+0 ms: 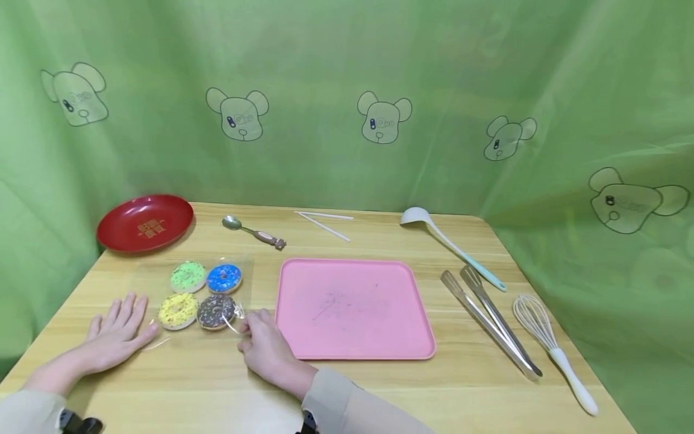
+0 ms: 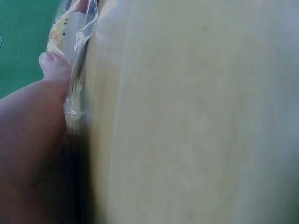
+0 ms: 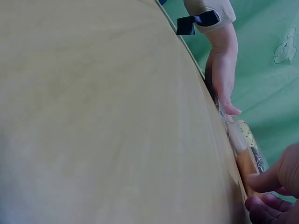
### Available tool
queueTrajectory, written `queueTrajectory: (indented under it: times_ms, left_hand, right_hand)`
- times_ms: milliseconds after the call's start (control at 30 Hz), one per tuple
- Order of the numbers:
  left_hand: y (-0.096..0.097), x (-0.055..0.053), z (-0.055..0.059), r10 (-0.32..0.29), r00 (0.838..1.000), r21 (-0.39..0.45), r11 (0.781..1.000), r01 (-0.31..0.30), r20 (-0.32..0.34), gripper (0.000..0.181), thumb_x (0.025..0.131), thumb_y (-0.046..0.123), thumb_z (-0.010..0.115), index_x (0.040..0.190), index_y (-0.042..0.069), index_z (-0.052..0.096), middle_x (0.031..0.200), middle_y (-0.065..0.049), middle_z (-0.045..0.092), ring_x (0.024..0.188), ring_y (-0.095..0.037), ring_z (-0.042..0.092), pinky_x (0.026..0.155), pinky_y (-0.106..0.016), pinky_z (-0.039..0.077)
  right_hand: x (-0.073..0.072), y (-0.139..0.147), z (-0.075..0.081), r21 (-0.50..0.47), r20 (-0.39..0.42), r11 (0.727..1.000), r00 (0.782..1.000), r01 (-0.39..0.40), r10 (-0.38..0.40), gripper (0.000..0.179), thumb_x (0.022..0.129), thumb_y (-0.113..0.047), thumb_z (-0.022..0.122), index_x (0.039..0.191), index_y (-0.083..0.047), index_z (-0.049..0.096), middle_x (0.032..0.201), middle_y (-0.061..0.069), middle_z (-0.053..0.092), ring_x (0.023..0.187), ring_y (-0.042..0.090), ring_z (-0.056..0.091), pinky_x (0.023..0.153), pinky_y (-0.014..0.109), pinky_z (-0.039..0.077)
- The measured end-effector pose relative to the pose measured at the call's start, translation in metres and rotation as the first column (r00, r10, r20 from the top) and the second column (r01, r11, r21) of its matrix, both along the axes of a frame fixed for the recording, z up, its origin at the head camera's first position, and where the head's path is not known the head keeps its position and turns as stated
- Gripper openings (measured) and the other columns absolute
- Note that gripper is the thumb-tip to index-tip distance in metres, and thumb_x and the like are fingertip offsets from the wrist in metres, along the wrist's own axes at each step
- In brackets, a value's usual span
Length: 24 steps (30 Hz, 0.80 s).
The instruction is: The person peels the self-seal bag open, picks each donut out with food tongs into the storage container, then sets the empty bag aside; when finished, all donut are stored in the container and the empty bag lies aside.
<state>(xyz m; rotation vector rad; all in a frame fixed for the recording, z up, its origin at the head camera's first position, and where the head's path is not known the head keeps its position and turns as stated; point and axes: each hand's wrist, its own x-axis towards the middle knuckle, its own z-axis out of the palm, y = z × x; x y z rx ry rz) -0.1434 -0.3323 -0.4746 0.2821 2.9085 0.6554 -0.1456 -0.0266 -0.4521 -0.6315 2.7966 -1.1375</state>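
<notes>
Four-colour doughnuts lie in a clear plastic bag [image 1: 246, 283] on the table: a green doughnut [image 1: 188, 276], a blue doughnut [image 1: 225, 278], a yellow doughnut [image 1: 178, 311] and a dark brown doughnut [image 1: 216, 311]. My left hand [image 1: 120, 333] rests palm down to the left of them, fingers spread and straight; its thumb touches the bag's edge beside the yellow doughnut [image 2: 60, 35]. At the bag's lower right corner, my right hand [image 1: 269, 349] pinches the plastic with curled fingers, close to the dark brown doughnut. The right wrist view shows its thumb [image 3: 268, 181] and fingertips there.
A pink tray [image 1: 355, 349] lies just right of my right hand. Behind are a red plate [image 1: 125, 223], a spoon [image 1: 252, 232] and white sticks [image 1: 325, 226]. On the right lie a ladle [image 1: 450, 244], metal tongs [image 1: 496, 325] and a whisk [image 1: 558, 355]. Green curtain surrounds the table.
</notes>
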Motion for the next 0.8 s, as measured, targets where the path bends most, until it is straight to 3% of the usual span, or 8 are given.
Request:
queueTrajectory:
  times_ms: [267,567,700,800]
  left_hand:
    - [0.003,0.001,0.0,0.018,1.0,-0.009,1.0,-0.018,0.016,0.079,0.098,0.048,0.032,0.144,-0.004,-0.005,0.145,-0.032,-0.017,0.127,-0.053,-0.019,0.089,-0.073,-0.017]
    - [0.003,0.0,0.002,0.032,0.998,-0.002,0.999,-0.032,0.049,0.082,0.097,0.051,0.032,0.144,-0.006,-0.003,0.145,-0.032,-0.016,0.127,-0.054,-0.02,0.087,-0.072,-0.019]
    - [0.005,0.0,0.005,0.037,0.997,0.012,0.999,-0.038,0.065,0.083,0.097,0.052,0.032,0.143,-0.006,-0.004,0.145,-0.032,-0.016,0.127,-0.053,-0.022,0.087,-0.071,-0.021]
    - [0.005,0.0,0.005,0.043,0.997,0.014,0.999,-0.044,0.06,0.084,0.096,0.052,0.033,0.143,-0.006,-0.005,0.145,-0.032,-0.016,0.127,-0.052,-0.022,0.088,-0.07,-0.022]
  right_hand:
    - [-0.004,0.004,-0.001,-0.069,-0.06,0.997,0.998,-0.028,0.023,0.012,0.081,-0.006,0.069,0.078,-0.012,0.058,0.078,-0.008,0.044,0.068,0.001,0.044,0.06,0.012,0.043]
    - [-0.009,0.011,0.005,-0.187,-0.008,0.982,1.0,-0.014,0.013,0.012,0.081,-0.003,0.066,0.074,-0.008,0.059,0.072,-0.007,0.048,0.064,0.002,0.044,0.058,0.015,0.043]
    - [-0.01,0.017,0.007,-0.258,0.097,0.965,0.995,0.039,-0.014,0.013,0.082,-0.004,0.067,0.073,-0.007,0.058,0.064,-0.005,0.051,0.055,0.003,0.047,0.051,0.017,0.044]
    - [-0.01,0.022,0.01,-0.322,0.209,0.943,0.978,0.08,-0.011,0.012,0.084,-0.004,0.065,0.075,-0.005,0.057,0.058,-0.001,0.053,0.046,0.007,0.049,0.041,0.021,0.044]
